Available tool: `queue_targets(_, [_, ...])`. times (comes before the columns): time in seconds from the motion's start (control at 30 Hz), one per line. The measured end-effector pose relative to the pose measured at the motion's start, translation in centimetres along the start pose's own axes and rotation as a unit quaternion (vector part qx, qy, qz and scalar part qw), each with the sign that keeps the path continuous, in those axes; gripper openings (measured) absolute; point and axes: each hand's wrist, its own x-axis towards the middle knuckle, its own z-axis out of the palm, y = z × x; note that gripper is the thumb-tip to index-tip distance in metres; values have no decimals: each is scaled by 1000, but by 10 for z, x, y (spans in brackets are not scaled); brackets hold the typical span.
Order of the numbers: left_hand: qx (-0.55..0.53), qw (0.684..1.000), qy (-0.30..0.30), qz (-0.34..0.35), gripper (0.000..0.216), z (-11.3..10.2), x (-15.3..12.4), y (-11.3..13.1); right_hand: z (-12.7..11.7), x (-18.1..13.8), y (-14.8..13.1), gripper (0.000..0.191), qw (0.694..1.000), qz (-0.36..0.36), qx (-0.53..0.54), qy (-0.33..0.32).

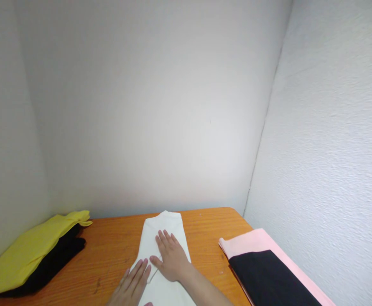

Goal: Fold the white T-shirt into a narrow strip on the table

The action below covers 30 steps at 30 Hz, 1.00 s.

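Note:
A white garment [165, 221], folded into a long narrow shape, lies flat on the wooden table; its near end runs out of the bottom of the view. My right hand [170, 257] rests palm down on its middle with the fingers stretched toward the far end. Lower and to the left, my left hand [131, 284] lies flat along the garment's left edge, fingers extended. A folded flap edge shows between the two hands. Neither hand grips the cloth.
At the left of the wooden table [109, 246] lies a yellow cloth [29, 250] on top of a black cloth [56, 261]. On the right, a folded black cloth [268, 276] lies over a pink one [252, 238]. Walls stand behind and at both sides.

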Motion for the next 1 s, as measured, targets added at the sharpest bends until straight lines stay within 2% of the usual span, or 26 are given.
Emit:
queue_targets(0.1, [-87, 991, -91, -54, 72, -11, 0, 5, -5, 4, -1, 64, 1000, 5, -27, 5])
queue_targets(0.2, [-233, 945, -189, -132, 60, -20, 7, 5, -14, 5, -7, 60, 999, 13, -32, 16])
queue_targets(0.3, [-354, 884, -210, -224, 52, -26, 11, -7, -26, -8, -20, 59, 999, 13, -29, 29])
queue_targets(0.37, [-372, 870, -188, -262, 50, -34, 11, -17, -34, -26, -32, 60, 999, 7, -27, 32])
queue_targets(0.47, [-365, 883, -180, -232, 44, -53, 8, -24, -45, -62, -52, 63, 1000, -13, -18, 10])
queue_targets(0.57, [-345, 895, -234, -156, 45, -72, 7, -14, -54, -97, -69, 69, 998, -32, 5, -52])
queue_targets(0.63, [-321, 897, -272, -134, 55, -77, 6, -1, -59, -115, -77, 73, 994, -37, 23, -97])
queue_targets(0.77, [-280, 897, -310, -146, 67, -73, -2, 14, -63, -143, -78, 76, 989, -24, 35, -144])
queue_targets(1.0, [-254, 909, -298, -143, 61, -68, -10, 11, -66, -187, -56, 72, 991, 35, 4, -126])
